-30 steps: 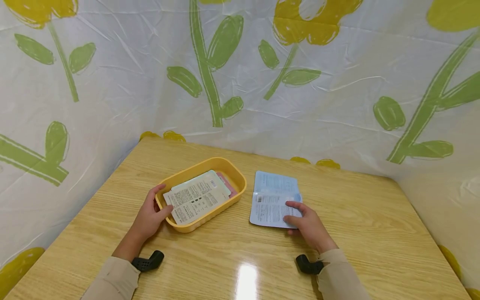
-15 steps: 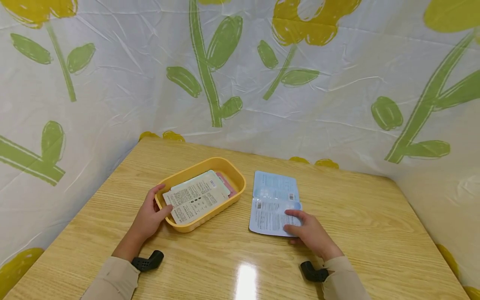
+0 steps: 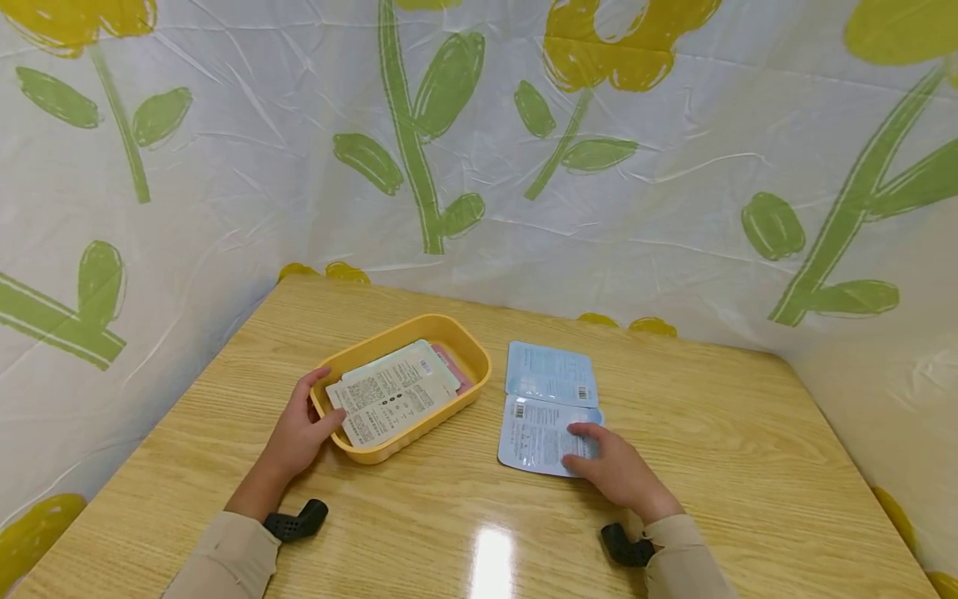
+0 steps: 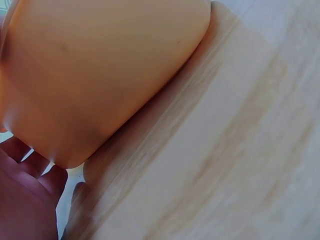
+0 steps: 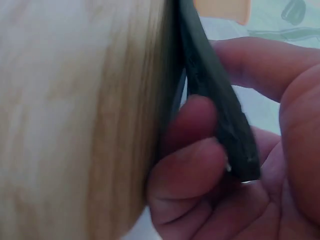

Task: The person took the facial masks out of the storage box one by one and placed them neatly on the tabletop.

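Observation:
My left hand (image 3: 298, 434) holds the left end of a yellow plastic basket (image 3: 389, 449), thumb over the rim and fingers outside; the left wrist view shows fingertips against the basket's outer wall (image 4: 110, 75). A cream printed packet (image 3: 400, 403) lies on top inside, over a pale green one and a pink packet (image 3: 467, 381). My right hand (image 3: 619, 470) grips the right side of a flat light blue packet (image 3: 540, 433) with text and a barcode. In the right wrist view, fingers curl beneath its dark-looking edge (image 5: 220, 95). Another light blue packet (image 3: 550, 370) lies just beyond it.
Everything stands on a wood-grain table (image 3: 449, 524). A white sheet with yellow flowers and green leaves (image 3: 636, 233) hangs behind and at both sides. Black wrist devices (image 3: 624, 545) sit on both wrists.
The right hand has drawn the nearer blue packet toward the front, off the farther one, and its near edge has lowered toward the table. The left hand and basket stay put.

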The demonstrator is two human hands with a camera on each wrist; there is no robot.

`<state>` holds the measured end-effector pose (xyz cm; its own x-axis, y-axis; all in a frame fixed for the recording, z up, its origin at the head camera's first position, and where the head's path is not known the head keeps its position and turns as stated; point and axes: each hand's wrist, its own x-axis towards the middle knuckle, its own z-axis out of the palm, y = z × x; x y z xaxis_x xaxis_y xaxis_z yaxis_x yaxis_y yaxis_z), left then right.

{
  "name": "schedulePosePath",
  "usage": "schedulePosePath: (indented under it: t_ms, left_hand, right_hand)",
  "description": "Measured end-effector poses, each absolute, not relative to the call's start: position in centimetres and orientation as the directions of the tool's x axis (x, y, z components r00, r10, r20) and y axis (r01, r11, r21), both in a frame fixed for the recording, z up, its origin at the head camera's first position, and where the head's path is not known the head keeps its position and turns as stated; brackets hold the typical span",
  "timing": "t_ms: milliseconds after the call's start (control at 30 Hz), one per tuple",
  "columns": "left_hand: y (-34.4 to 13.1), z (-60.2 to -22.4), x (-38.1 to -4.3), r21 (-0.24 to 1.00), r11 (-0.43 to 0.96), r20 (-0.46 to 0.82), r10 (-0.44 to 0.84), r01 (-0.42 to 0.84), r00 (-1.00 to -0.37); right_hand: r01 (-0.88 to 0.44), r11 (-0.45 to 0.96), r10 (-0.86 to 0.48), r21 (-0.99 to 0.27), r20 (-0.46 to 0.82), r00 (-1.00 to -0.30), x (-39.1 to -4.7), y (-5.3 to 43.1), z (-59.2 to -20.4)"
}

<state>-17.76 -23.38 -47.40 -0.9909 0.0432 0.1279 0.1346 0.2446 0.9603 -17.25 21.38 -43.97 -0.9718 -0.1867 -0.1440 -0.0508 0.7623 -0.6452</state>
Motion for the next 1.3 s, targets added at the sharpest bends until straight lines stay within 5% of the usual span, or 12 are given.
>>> schedulePosePath:
  t_ms: [467,933,1300]
  left_hand:
    - [-23.5,-47.6,-17.8,0.958,0.258,0.123,0.037,0.128,-0.992]
    - [-23.5,-47.3,-17.8,0.957,0.261,0.126,0.034,0.130,-0.991]
    - [-23.3,-46.9,-17.6,0.963,0.237,0.120,0.042,0.127,-0.992]
  right_hand:
    - [-0.001,0.890,-0.117,-0.455,-0.226,-0.967,-17.4,22.6,-41.3]
    - [-0.142,0.722,-0.219,-0.677,-0.028,-0.975,-17.4,21.1,-39.0]
    - [-0.319,0.547,-0.441,-0.774,0.058,-0.895,-19.7,14.9,-37.1]
